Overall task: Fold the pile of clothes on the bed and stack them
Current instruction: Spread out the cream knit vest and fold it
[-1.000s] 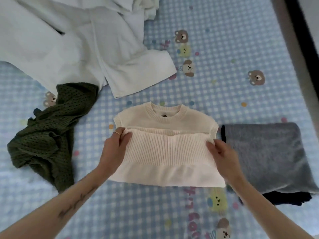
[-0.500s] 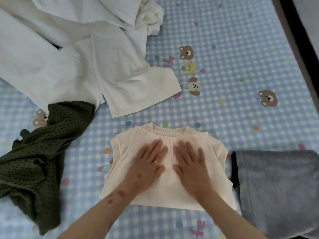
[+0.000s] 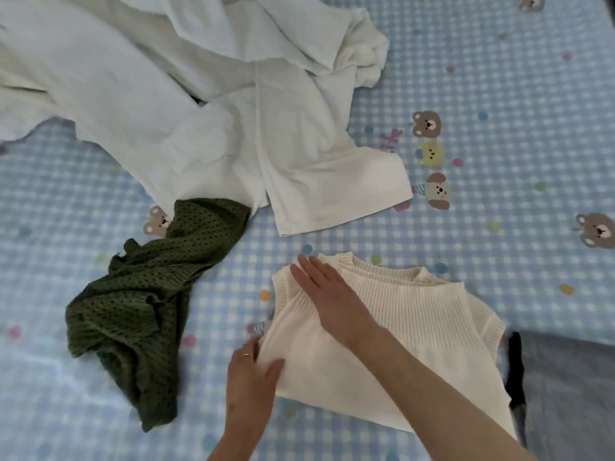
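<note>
A cream ribbed knit vest (image 3: 416,331) lies folded in half on the blue checked bed sheet (image 3: 499,94), collar pointing away from me. My right hand (image 3: 329,294) reaches across and lies flat on the vest's upper left corner, fingers straight. At the vest's lower left edge, my left hand (image 3: 249,371) pinches the fabric, thumb on top and fingers tucked at the edge. A crumpled dark green open-knit garment (image 3: 149,301) lies to the left. A heap of white garments (image 3: 199,111) fills the upper left.
A folded grey garment (image 3: 565,394) sits right of the vest at the frame's edge, with a black garment (image 3: 516,361) showing under it. Bear prints dot the sheet, which lies bare at the upper right.
Both hands were pressing flat on the vest's middle. Now the right hand has slid to the upper left corner and the left hand has dropped to pinch the lower left edge.
</note>
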